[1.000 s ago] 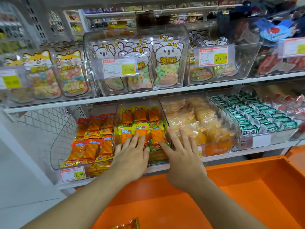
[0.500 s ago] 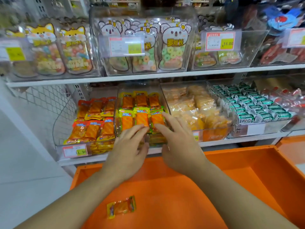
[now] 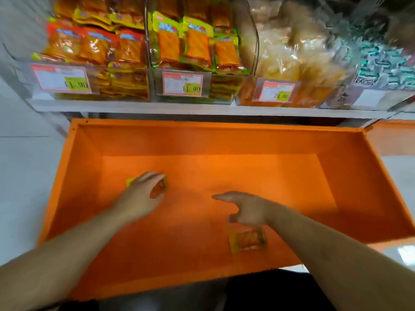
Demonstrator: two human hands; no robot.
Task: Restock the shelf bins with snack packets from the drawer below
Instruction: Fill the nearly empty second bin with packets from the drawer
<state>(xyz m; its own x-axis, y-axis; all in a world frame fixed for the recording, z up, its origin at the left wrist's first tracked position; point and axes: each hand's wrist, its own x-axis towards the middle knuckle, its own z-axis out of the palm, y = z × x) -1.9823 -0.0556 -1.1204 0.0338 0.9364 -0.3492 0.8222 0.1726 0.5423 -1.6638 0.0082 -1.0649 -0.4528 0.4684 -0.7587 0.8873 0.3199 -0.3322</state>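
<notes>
a shop shelf (image 3: 202, 108) runs across the top, its clear bins packed with snack packets, and below it the pulled-out orange drawer (image 3: 336, 176) fills the view. a second ago both hands were up at the middle bin (image 3: 193, 48), flat against the yellow-and-green packets; now they are down inside the drawer, and the view has tipped from the shelf to the drawer floor. the left hand (image 3: 141, 196) has its fingers curled over one packet (image 3: 160, 188) lying left of centre; it looks to be closing on it, though blur hides whether it is lifted. the right hand (image 3: 244, 207) hangs open, fingers loose, just above a second packet (image 3: 247, 240) near the front wall and not clearly touching it. these two are the only packets visible in the drawer, so i judge the restock nearly done: lift them and carry them to the matching middle bin.
</notes>
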